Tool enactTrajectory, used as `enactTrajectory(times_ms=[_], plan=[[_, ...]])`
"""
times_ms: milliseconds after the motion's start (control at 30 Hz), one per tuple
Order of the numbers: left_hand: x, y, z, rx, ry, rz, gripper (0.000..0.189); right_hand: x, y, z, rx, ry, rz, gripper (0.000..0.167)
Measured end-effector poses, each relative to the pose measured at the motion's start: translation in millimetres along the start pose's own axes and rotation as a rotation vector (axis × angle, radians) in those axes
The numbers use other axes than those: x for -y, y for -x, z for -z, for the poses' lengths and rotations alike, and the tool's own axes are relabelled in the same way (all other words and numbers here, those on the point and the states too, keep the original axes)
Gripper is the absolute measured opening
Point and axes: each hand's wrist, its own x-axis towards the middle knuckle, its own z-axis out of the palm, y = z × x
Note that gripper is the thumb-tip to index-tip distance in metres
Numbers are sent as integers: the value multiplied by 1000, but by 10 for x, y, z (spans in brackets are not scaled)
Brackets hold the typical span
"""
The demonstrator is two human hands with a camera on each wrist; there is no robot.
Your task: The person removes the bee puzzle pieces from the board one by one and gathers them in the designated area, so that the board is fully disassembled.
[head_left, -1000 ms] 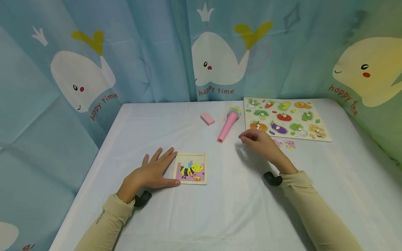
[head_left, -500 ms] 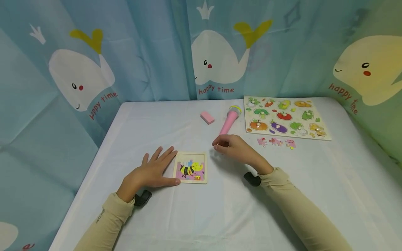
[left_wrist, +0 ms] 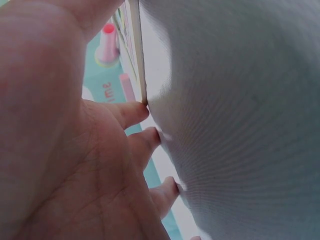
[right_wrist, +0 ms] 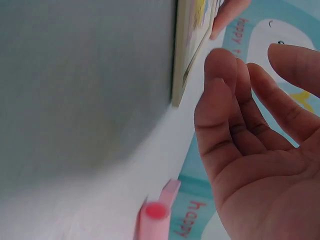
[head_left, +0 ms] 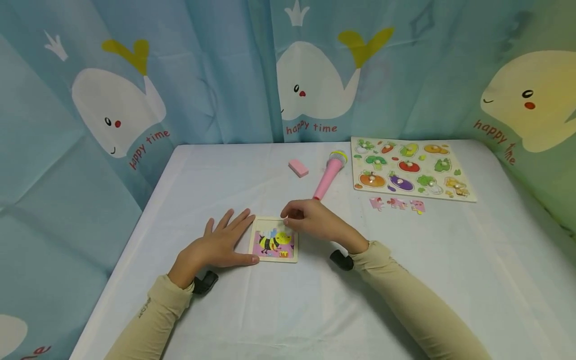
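Observation:
A small square wooden puzzle tray [head_left: 274, 259] lies on the table, with a pink, yellow and black bee picture in it. Bare wood shows along its far strip. My left hand [head_left: 219, 246] lies at its left side with fingers spread. The left thumb and index finger touch the tray's edge. Over the far right corner hovers my right hand [head_left: 317, 220], fingers bent. In the right wrist view the thumb [right_wrist: 215, 102] and index fingertip come together; whether a small piece is between them is hidden. Three pink puzzle pieces [head_left: 397, 203] lie further right.
Beyond the right hand lies a pink toy microphone [head_left: 329, 176]. A pink eraser-like block [head_left: 298, 168] is left of it. A vegetable peg puzzle board [head_left: 416, 187] occupies the far right of the white-covered table [head_left: 193, 175], with a whale-print curtain [head_left: 234, 90] behind.
The right hand has travelled left from beside the loose pink pieces, past the microphone's handle end, to the tray's far right corner. The left hand has stayed put.

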Motion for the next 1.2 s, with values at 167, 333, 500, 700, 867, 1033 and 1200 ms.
enactTrajectory(times_ms=[167,333,500,700,867,1033,1200], plan=[[3,7,14,-4,-14,-12,107,64,-58,-64,38,5,40,15],[4,18,23,-2,-22,-12,108,105,-138,-128,69,17,54,15],[13,16,13,-2,-22,-20,107,174,-197,-207,101,85,29,19],[26,15,8,-3,-3,-28,106,241,-246,-295,112,188,21,22],[21,17,5,-5,-1,-32,106,261,-259,-350,118,271,54,19],[17,18,10,-1,-4,-33,106,256,-258,-381,117,305,83,15],[0,28,27,-3,-9,-32,105,244,-270,-401,112,341,92,13]])
